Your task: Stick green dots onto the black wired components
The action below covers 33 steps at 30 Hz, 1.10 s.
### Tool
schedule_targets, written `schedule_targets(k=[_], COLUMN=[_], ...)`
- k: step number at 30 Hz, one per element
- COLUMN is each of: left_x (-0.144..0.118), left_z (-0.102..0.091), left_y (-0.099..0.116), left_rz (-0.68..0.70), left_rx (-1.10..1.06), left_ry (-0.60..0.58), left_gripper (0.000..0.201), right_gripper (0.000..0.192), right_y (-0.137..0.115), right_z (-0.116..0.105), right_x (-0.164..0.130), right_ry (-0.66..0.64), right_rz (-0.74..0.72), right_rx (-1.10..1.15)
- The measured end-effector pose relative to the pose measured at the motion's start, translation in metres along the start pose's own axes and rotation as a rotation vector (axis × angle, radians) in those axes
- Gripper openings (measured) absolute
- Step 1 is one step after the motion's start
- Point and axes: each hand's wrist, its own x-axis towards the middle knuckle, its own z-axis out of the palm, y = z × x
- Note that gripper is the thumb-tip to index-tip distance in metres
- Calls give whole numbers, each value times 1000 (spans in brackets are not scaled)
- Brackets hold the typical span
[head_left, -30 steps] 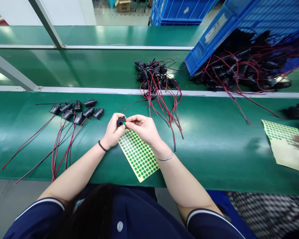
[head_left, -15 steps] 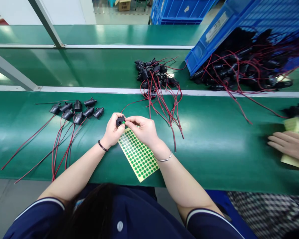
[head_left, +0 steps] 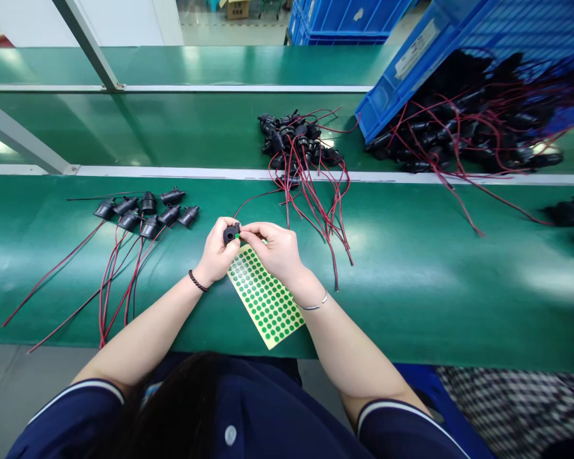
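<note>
My left hand (head_left: 219,250) is closed around a black cylindrical part (head_left: 229,234) with a round hole facing me. At the part's right edge, my right hand (head_left: 273,247) pinches a small green round sticker (head_left: 237,236) against it; my left thumb is close by. Under my right hand lies a pale yellow sheet (head_left: 269,345) bearing rows of green dot stickers. Its upper right portion is hidden by that hand and wrist. A red wire (head_left: 256,199) runs up from near the held part toward a pile of similar black parts (head_left: 299,137).
Several black parts with red wires (head_left: 149,204) lie at left on the green bench (head_left: 411,287). A tilted blue crate (head_left: 387,102) spills more wired parts at upper right. Another dark bundle (head_left: 571,211) sits at the right edge. Grey metal posts (head_left: 88,48) stand at upper left.
Another person's hand and the yellow sheet beneath it at the far right have gone out of view. My own hands stay almost still on the black part.
</note>
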Motion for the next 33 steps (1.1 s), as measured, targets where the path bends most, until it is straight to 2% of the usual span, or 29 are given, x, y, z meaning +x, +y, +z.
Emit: schedule_targets(k=[6, 13, 19, 27, 33], left_x=[-2, 0, -1, -5, -5], left_z=[1, 0, 1, 9, 9], left_y=[0, -1, 3, -16, -20], left_rz=[-32, -54, -82, -147, -168], left_rx=[-28, -74, -80, -309, -311], left_ry=[-29, -18, -29, -30, -14], left_gripper=[20, 16, 18, 22, 23], right_gripper=[12, 12, 12, 12, 12], right_y=[0, 1, 3, 2, 3], right_z=[0, -1, 1, 1, 3], right_x=[0, 0, -1, -2, -2], right_ry=[-2, -9, 40, 59, 65], right_rz=[24, -39, -110, -147, -224], right_rx=[-8, -54, -146, -165, -169])
